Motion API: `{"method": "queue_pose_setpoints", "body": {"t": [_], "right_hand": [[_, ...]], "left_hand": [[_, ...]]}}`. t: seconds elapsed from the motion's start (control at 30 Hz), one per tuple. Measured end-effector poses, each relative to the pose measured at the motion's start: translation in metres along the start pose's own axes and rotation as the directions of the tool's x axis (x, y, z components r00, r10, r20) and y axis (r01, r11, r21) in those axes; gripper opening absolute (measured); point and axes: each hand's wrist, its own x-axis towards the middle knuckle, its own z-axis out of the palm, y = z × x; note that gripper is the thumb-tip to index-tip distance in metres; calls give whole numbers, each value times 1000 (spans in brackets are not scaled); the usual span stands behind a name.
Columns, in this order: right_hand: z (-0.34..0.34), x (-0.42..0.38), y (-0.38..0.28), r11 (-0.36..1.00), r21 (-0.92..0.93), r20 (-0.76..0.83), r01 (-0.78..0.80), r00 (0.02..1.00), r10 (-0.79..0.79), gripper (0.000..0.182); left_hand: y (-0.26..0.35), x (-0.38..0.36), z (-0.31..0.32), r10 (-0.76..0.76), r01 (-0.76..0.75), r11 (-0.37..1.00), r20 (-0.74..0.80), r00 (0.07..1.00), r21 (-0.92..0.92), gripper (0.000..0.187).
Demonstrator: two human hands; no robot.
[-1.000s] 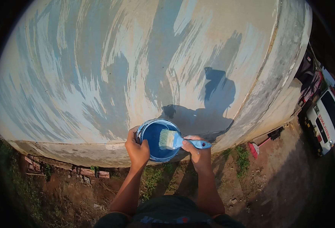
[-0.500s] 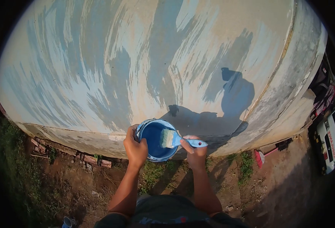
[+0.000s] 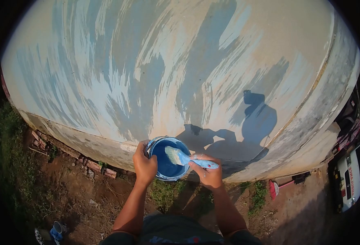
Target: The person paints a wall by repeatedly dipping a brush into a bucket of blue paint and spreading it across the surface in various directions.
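My left hand grips the left rim of a round bucket with blue paint inside. In my right hand is a paint-smeared brush, held by its blue handle. The pale bristles are over the bucket's opening, near the inner wall; whether they touch the paint I cannot tell. Beyond the bucket stands a cream wall with streaky strokes of light blue and grey-blue paint. My shadow falls on its lower right part.
Bricks lie along the wall's foot at the left. A red broom is on the ground at the right, near a white vehicle. At the lower left are small containers. Grass and bare soil lie below.
The bristles have shifted up and left inside the bucket, and the handle now points more to the lower right. The view has turned, and the bucket sits slightly lower in it.
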Motion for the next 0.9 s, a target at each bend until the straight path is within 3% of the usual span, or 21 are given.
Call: {"method": "queue_pose_setpoints", "body": {"t": [0.03,0.1,0.2,0.27,0.37,0.4,0.43,0.5,0.57,0.6,0.67,0.7,0.77,0.83,0.9], "right_hand": [[4,7,-4,982,-69,84,174,982,-168,18],[11,16,-14,971,-164,155,175,977,-150,19],[17,43,-27,977,-76,170,197,968,-182,18],[14,63,-48,952,-294,276,89,961,-5,19],[10,111,-94,951,-299,204,74,979,-12,19],[10,133,-97,907,-297,178,298,951,-254,18],[11,154,-100,812,-301,154,501,865,-477,18],[20,196,-130,737,-396,114,548,826,-552,19],[28,247,-146,444,-551,200,706,629,-752,24],[34,269,-154,439,-554,200,707,625,-755,24],[47,300,-167,130,-618,363,775,428,-828,33],[52,304,-164,124,-622,364,773,425,-829,33],[61,311,-147,-59,-765,490,641,521,-699,40],[64,298,-96,-197,-777,567,598,528,-632,44],[68,265,-65,-212,-713,673,668,567,-475,42]], "left_hand": [[4,3,-5,-39,39,999,23,999,24,44],[-1,11,-9,7,-5,998,50,999,-55,44],[4,32,-21,83,-68,989,115,990,-130,45],[7,45,-28,99,-80,989,161,982,-121,45],[12,76,-37,185,-161,975,159,970,-156,40],[17,84,-39,201,-172,970,166,966,-170,39],[20,90,-41,211,-178,967,174,962,-184,39],[31,100,-45,199,-159,966,194,961,-203,39],[37,105,-48,188,-140,966,215,958,-219,39],[38,106,-49,197,-144,957,199,960,-251,40],[34,111,-51,214,-156,946,185,959,-286,41],[28,114,-51,220,-158,928,152,964,-337,42],[15,117,-54,226,-161,905,125,966,-395,42],[1,118,-62,149,-98,911,99,984,-402,43],[-12,117,-72,125,-76,916,101,987,-393,43]]}}
